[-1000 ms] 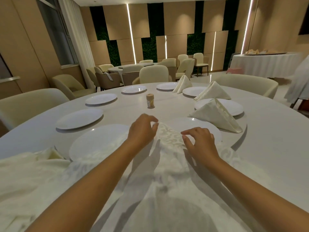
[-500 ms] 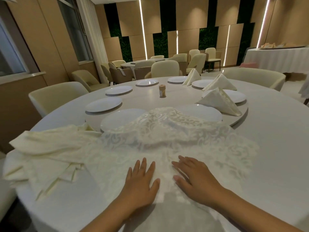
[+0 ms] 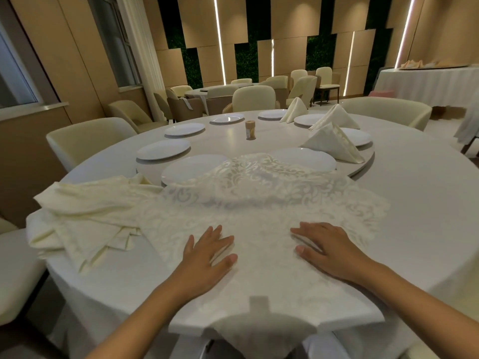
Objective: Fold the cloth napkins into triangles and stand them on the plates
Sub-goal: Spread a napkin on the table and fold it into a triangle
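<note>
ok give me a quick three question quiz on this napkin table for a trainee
1. True or false: both hands, the left hand and the right hand, lie flat on the patterned napkin.
2. How many folded napkins already stand on plates? A) one B) three C) five
3. Fill in: the pile of unfolded napkins lies to the ____ of the spread napkin.

Key:
1. True.
2. B: the nearest folded napkin, the middle one and the far one.
3. Left.
</note>
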A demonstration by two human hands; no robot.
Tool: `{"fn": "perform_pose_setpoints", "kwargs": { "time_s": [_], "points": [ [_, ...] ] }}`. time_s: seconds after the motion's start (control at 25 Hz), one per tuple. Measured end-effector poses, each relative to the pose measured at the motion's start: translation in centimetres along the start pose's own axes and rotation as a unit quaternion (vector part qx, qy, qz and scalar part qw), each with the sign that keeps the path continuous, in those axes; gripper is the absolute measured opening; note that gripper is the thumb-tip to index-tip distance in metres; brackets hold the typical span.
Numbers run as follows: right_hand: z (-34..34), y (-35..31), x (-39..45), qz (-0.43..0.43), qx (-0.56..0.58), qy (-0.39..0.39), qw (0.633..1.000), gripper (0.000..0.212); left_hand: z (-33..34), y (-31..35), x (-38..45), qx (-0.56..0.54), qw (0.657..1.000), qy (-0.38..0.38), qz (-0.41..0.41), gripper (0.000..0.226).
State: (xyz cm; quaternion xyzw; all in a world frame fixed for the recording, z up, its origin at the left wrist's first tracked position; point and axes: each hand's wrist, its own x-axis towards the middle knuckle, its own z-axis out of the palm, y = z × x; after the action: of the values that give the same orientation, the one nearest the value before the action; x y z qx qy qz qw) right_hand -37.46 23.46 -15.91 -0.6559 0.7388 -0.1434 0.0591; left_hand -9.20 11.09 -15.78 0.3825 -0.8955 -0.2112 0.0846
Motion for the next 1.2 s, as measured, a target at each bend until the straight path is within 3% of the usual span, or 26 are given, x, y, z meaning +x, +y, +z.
{"fn": "perform_pose_setpoints", "kwargs": {
  "time_s": [0.08, 0.2, 0.32, 0.4, 0.52, 0.64, 0.72, 0.8, 1.04, 1.2],
  "points": [
    [-0.8, -0.2, -1.6, -0.041, 0.048, -0.043, 0.997, 0.079, -1.0, 0.0, -1.7, -0.024, 0.998, -0.053, 0.020, 0.073],
    [-1.1, -0.6, -3.1, -0.063, 0.062, -0.112, 0.990, 0.073, -1.5, -0.4, -3.1, 0.049, 0.991, -0.117, 0.051, 0.068],
    [-1.1, -1.9, -3.6, -0.043, 0.126, -0.009, 0.991, 0.025, -1.9, 0.1, -3.6, -0.006, 0.998, -0.039, 0.040, 0.038],
    [-2.0, -2.7, -3.9, -0.012, 0.179, 0.019, 0.984, 0.004, -2.8, 0.5, -4.0, -0.060, 0.998, -0.001, 0.013, 0.013],
    [-4.0, -3.2, -4.4, -0.014, 0.168, -0.010, 0.986, 0.012, -4.0, 1.0, -4.7, -0.056, 0.998, -0.022, -0.007, 0.002],
    [-4.7, -3.7, -4.7, -0.017, 0.163, -0.030, 0.986, 0.015, -3.6, 1.5, -5.7, -0.029, 0.997, -0.060, 0.029, 0.029],
    [-4.7, -3.8, -4.8, -0.013, 0.153, -0.036, 0.987, 0.018, -2.7, 1.8, -5.7, -0.030, 0.998, -0.030, 0.050, 0.022],
    [-5.1, -3.9, -4.7, -0.014, 0.146, -0.056, 0.988, 0.020, -3.0, 1.7, -5.5, -0.089, 0.996, -0.008, 0.021, 0.015],
    [-8.2, -3.9, -4.2, -0.007, 0.214, -0.172, 0.961, 0.028, -7.8, 3.3, -5.2, -0.137, 0.978, -0.157, 0.012, 0.024],
    [-9.1, -2.7, -1.2, 0.025, 0.179, -0.147, 0.972, 0.027, -9.9, 4.1, -1.2, -0.110, 0.985, -0.129, -0.015, 0.019]
  ]
}}
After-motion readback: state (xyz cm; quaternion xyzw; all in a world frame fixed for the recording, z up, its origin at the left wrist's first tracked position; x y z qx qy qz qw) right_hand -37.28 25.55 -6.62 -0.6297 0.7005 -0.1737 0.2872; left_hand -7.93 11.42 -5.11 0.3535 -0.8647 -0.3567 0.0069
